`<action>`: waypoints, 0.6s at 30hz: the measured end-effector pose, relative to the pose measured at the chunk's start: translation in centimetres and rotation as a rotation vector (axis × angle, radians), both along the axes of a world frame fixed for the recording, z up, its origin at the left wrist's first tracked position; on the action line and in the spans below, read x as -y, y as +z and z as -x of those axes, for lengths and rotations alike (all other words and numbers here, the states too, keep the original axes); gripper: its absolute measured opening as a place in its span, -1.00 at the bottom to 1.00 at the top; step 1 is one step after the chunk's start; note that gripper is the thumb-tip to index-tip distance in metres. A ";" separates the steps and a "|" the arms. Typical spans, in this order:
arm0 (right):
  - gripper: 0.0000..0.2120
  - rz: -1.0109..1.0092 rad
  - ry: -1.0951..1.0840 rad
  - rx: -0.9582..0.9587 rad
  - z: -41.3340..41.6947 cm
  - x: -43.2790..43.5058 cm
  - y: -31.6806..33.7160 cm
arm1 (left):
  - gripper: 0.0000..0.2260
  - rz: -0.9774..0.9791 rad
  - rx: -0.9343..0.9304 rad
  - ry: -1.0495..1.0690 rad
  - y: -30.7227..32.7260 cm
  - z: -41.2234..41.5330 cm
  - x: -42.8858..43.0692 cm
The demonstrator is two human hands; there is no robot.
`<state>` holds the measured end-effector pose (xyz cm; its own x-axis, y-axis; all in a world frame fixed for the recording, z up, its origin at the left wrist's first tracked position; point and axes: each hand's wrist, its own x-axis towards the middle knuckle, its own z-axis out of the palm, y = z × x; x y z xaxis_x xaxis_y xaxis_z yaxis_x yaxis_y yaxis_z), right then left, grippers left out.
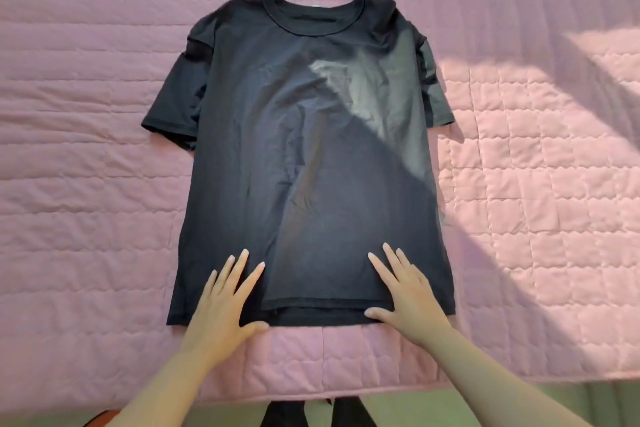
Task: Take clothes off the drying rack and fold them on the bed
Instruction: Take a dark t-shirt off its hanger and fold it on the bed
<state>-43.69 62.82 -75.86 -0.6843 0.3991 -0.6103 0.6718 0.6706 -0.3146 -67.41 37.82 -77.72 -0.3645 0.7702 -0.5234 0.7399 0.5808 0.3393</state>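
Forearms: both bare, they come in from the bottom edge of the head view and reach forward over the near edge of the bed (86, 184).
Left hand (221, 305): palm down on the shirt (311, 156), near its lower left corner. The fingers are straight and spread wide, the thumb lies along the hem (311, 317). It grips nothing.
Right hand (405, 295): also flat on the shirt, near the lower right corner. The fingers are straight and a little apart, the thumb points inward at the hem. It grips nothing.
Shirt: dark, with short sleeves, laid out flat in the middle of the bed. The collar (311, 22) is on the far side, the hem is on the near side, close to the bed's edge.
Hem: between the two hands the upper layer ends a little higher than the lower one, so a thin strip of the lower layer shows.
Sleeves: both lie outward on the cover. The left sleeve (173, 104) has a crease at the shoulder.
Bed: covered with a pink quilted cover with stitched squares.
Sunlight (540, 156): bright patches on the right part of the cover, and one band crosses the right chest of the shirt.
Floor (398, 406): a greenish strip below the bed's edge, with a dark shape (287, 412) in the middle. I cannot tell what this is.
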 end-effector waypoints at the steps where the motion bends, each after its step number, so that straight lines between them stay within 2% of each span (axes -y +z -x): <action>1: -0.12 -0.024 0.016 0.006 -0.6 0.7 -0.2 | -0.09 -0.012 -0.025 -0.008 -0.1 -0.6 0.8; 7: -0.41 -0.211 0.028 -0.133 -1.7 0.6 -0.8 | -0.39 -0.112 -0.188 0.041 0.6 -0.5 1.2; 12: -0.38 -0.264 0.188 -0.145 -2.9 -0.5 -0.5 | -0.36 -0.138 -0.300 -0.022 0.9 0.8 1.9; 15: -0.46 -0.375 0.264 -0.144 -3.0 -0.4 -0.4 | -0.42 -0.128 -0.329 0.045 1.2 1.3 2.7; 18: -0.49 -0.462 0.400 -0.115 -2.7 -0.3 -0.4 | -0.53 -0.075 -0.377 0.022 1.5 1.7 3.7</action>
<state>-40.97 63.14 -76.23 -0.8867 0.3036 -0.3488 0.3193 0.9476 0.0132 -69.10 34.08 -76.26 -0.5380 0.7908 -0.2920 0.8083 0.5823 0.0877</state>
